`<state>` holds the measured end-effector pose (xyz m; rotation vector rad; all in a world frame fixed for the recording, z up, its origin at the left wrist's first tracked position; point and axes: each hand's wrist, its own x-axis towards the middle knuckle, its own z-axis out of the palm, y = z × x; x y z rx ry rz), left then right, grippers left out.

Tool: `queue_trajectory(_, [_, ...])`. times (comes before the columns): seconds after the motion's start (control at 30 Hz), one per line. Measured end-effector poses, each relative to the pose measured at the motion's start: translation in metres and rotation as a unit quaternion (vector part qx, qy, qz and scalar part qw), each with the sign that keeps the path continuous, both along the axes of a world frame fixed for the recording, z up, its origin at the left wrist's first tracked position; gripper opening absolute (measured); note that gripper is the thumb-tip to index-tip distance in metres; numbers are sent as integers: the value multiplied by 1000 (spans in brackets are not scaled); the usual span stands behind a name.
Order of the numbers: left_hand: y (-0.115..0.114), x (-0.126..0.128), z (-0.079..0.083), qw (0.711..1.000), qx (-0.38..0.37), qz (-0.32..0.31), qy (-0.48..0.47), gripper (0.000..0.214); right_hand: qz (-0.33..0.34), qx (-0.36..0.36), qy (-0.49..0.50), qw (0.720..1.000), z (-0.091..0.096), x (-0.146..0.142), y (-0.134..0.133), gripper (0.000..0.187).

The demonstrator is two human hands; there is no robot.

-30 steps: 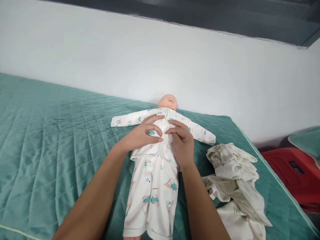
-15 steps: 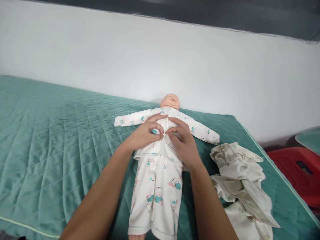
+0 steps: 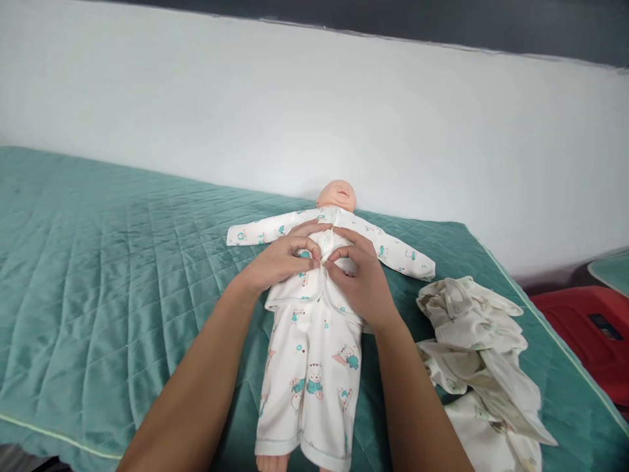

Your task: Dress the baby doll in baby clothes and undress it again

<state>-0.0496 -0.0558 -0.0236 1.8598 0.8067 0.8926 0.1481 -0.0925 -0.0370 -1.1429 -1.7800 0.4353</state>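
A baby doll (image 3: 337,196) lies on its back, head toward the wall and arms spread. It wears a white printed pajama top (image 3: 289,290) and matching pajama pants (image 3: 309,380). Over the doll's belly, my left hand (image 3: 285,255) pinches the top's front edge between thumb and index finger. Opposite it, my right hand (image 3: 361,272) pinches the other side of the same front opening. The fingertips of both hands nearly meet at the middle, where a small button or snap seems to be; it is too small to make out.
A quilted green bedspread (image 3: 122,282) lies under the doll. To the right is a crumpled heap of white printed baby clothes (image 3: 484,347). A red plastic stool (image 3: 580,328) stands beyond the right edge. The white wall (image 3: 295,105) rises behind.
Both hands stay pinched at the same spot on the pajama top, with only slight finger movement. The whole view has shifted a little.
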Motion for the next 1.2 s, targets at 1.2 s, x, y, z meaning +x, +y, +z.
queue_trajectory(1.2, [0,6,-2,997,58,29,36,9,40,-37,62,997,0,6,-1,8])
